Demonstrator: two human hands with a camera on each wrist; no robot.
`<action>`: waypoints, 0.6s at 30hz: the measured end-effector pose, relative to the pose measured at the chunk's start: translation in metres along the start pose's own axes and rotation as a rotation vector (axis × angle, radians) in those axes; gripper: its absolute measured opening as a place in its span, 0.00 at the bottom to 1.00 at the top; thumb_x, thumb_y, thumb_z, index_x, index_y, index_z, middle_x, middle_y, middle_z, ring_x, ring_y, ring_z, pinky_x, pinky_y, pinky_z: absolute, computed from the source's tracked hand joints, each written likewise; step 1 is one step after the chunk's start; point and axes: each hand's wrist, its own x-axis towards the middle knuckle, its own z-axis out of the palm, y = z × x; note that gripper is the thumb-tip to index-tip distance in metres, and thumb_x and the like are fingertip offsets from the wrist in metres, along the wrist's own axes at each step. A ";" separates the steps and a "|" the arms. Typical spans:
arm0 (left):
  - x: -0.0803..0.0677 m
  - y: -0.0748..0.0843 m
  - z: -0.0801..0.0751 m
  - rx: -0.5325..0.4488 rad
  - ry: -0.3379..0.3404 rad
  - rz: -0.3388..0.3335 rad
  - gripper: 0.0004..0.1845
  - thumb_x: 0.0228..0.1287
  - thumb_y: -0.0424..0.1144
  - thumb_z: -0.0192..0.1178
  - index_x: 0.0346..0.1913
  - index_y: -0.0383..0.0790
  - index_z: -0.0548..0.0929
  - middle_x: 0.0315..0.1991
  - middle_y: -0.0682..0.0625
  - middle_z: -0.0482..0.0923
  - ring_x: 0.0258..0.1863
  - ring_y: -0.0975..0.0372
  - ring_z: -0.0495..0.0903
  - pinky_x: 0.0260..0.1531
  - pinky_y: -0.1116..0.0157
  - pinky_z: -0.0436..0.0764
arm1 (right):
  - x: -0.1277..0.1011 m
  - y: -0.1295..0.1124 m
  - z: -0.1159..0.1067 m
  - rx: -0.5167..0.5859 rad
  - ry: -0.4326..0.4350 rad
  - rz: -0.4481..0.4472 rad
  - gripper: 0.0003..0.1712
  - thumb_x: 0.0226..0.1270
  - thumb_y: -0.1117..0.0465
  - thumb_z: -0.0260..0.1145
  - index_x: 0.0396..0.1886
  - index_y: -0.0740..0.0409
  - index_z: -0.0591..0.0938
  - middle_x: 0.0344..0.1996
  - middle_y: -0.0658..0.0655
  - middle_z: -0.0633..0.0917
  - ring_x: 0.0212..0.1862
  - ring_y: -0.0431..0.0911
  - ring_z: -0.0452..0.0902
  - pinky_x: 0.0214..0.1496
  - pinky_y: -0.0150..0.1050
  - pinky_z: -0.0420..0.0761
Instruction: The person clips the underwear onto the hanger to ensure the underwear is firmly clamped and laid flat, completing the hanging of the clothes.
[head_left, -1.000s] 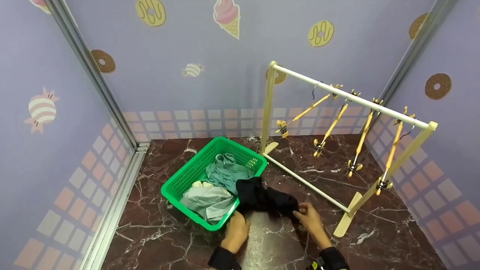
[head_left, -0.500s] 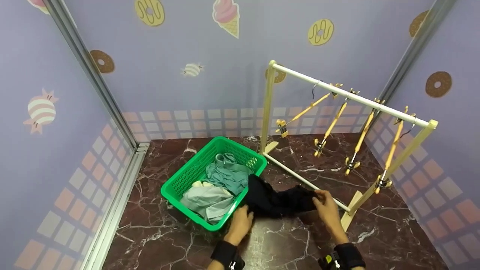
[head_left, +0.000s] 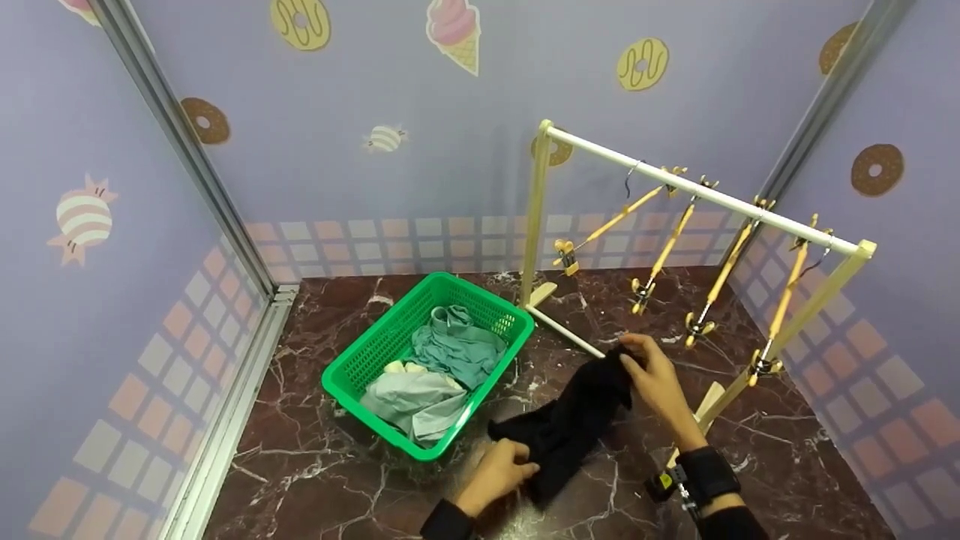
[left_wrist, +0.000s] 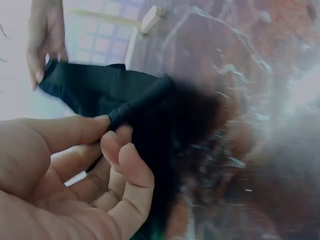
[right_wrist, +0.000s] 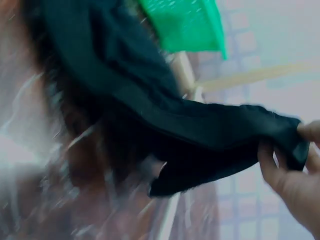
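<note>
The black cloth [head_left: 570, 420] hangs in the air, just above the dark marble floor [head_left: 757, 450], between the two hands. It is some small piece of clothing, but I cannot tell which kind. It sags in the middle and folds on itself, so it looks soft, floppy and light. It will not break. It will not keep its shape either, so a loose part can droop or bunch up. One edge looks thick and rolled, like a hem or a waistband. That edge is probably the best place to hold it, with one hand near each end, so it opens out flat.

The left hand [head_left: 501, 472] pinches the low end of the cloth. In the left wrist view, its thumb and fingers [left_wrist: 122, 150] are closed on the rolled edge. The right hand [head_left: 656, 379] is higher up and pinches the other end with its fingertips [right_wrist: 272, 165].

Just to the left of the cloth sits a green plastic basket [head_left: 356, 379]. It holds more clothes in pale green and grey [head_left: 439, 371]. Behind the right hand stands a small wooden drying rack [head_left: 697, 195] with a white bar on top. Four yellow clip hangers [head_left: 667, 244] dangle from the bar, and nothing hangs on them. Purple walls with donut and ice cream stickers [head_left: 641, 66] stand all around.
</note>
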 end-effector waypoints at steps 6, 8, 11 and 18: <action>-0.011 0.018 -0.004 0.122 0.069 0.371 0.22 0.57 0.36 0.66 0.16 0.40 0.63 0.17 0.54 0.57 0.18 0.72 0.55 0.22 0.79 0.57 | 0.011 -0.038 0.008 0.425 -0.152 -0.046 0.17 0.65 0.70 0.61 0.53 0.71 0.73 0.44 0.63 0.78 0.44 0.46 0.75 0.40 0.30 0.77; -0.016 0.023 -0.005 0.168 0.086 0.455 0.20 0.56 0.37 0.67 0.16 0.41 0.67 0.18 0.52 0.64 0.19 0.73 0.59 0.23 0.82 0.60 | 0.014 -0.047 0.010 0.589 -0.223 -0.063 0.18 0.65 0.73 0.59 0.52 0.77 0.69 0.42 0.62 0.77 0.42 0.45 0.75 0.39 0.32 0.78; -0.020 0.030 -0.008 0.256 0.050 0.514 0.15 0.57 0.38 0.67 0.18 0.44 0.72 0.22 0.52 0.69 0.22 0.72 0.65 0.25 0.83 0.64 | 0.019 -0.049 0.009 0.722 -0.305 -0.031 0.17 0.64 0.78 0.55 0.51 0.81 0.65 0.39 0.60 0.76 0.40 0.46 0.75 0.37 0.35 0.80; -0.016 0.022 0.002 0.274 -0.237 0.233 0.06 0.62 0.40 0.62 0.31 0.43 0.84 0.27 0.58 0.77 0.27 0.71 0.74 0.30 0.77 0.73 | 0.019 0.013 0.013 -0.020 -0.240 0.068 0.14 0.60 0.77 0.57 0.47 0.71 0.75 0.41 0.67 0.81 0.42 0.52 0.78 0.45 0.42 0.77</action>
